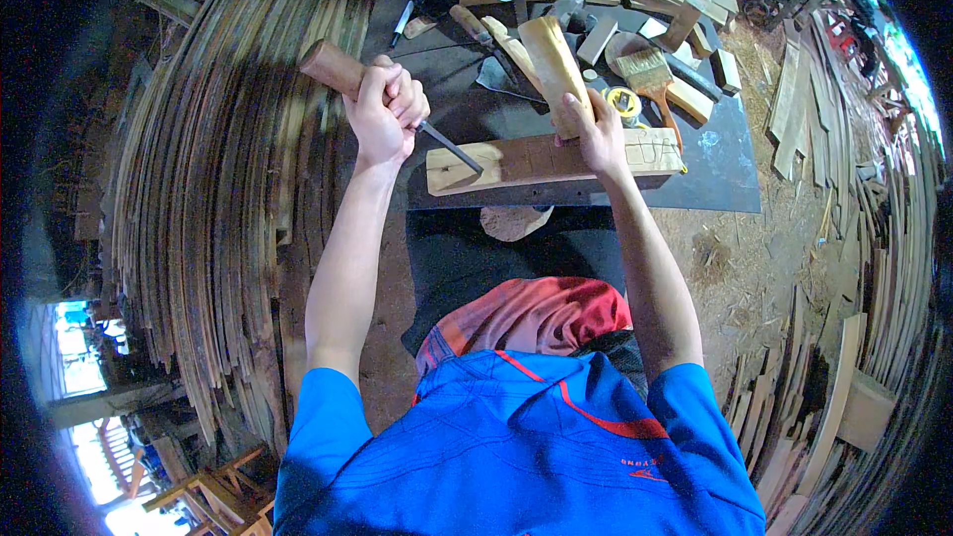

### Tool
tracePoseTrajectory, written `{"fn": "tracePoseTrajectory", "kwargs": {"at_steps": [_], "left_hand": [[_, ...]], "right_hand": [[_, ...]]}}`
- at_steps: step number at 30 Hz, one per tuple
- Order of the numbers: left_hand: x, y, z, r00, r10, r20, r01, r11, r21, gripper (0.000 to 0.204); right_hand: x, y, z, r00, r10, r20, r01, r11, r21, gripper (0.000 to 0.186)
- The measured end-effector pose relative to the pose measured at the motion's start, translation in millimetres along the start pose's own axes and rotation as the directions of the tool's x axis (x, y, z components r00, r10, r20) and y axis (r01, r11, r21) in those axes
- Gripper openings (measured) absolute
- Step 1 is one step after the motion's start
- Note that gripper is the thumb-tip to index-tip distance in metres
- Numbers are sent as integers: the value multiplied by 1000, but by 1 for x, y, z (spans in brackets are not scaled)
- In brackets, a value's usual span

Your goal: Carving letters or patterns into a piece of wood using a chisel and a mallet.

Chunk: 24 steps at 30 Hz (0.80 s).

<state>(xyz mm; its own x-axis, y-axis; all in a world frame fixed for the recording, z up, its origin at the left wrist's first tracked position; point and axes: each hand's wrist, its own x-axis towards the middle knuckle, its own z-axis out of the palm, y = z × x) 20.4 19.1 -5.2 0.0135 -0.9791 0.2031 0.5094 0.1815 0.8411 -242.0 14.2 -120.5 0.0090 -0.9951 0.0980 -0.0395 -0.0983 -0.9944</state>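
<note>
The dark table (730,174) spreads beneath and beyond both hands, bearing the wooden block (556,165) crosswise under the right hand (601,134), probably to present its long side to the worker. That hand is closed round the near end of the pale wooden club (551,60), seemingly leaving the far end free for weight. The left hand (385,109), fisted round the chisel (452,147), slants its blade onto the block, apparently to steady the edge. Beyond the right hand lies a brush (650,77).

Matt wooden beam (541,163), metal blade (453,149)
</note>
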Motion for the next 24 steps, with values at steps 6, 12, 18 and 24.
{"fn": "tracePoseTrajectory", "kwargs": {"at_steps": [6, 12, 18, 24], "left_hand": [[2, 0, 2, 998, -27, 48, 27, 1000, 5, 29], [14, -1, -4, 967, -98, 233, 90, 995, 44, 30], [16, -7, 9, 979, -80, 189, 65, 994, 89, 29], [13, -7, 20, 988, -41, 147, 33, 998, 59, 31]], "right_hand": [[7, 17, -4, 999, -49, -5, 49, 996, -71, 43], [3, 5, 0, 999, -34, 16, 35, 999, -38, 44], [0, 0, 0, 999, 3, 37, -4, 1000, 22, 44], [1, 3, -2, 1000, -1, 31, 0, 1000, 28, 41]]}}
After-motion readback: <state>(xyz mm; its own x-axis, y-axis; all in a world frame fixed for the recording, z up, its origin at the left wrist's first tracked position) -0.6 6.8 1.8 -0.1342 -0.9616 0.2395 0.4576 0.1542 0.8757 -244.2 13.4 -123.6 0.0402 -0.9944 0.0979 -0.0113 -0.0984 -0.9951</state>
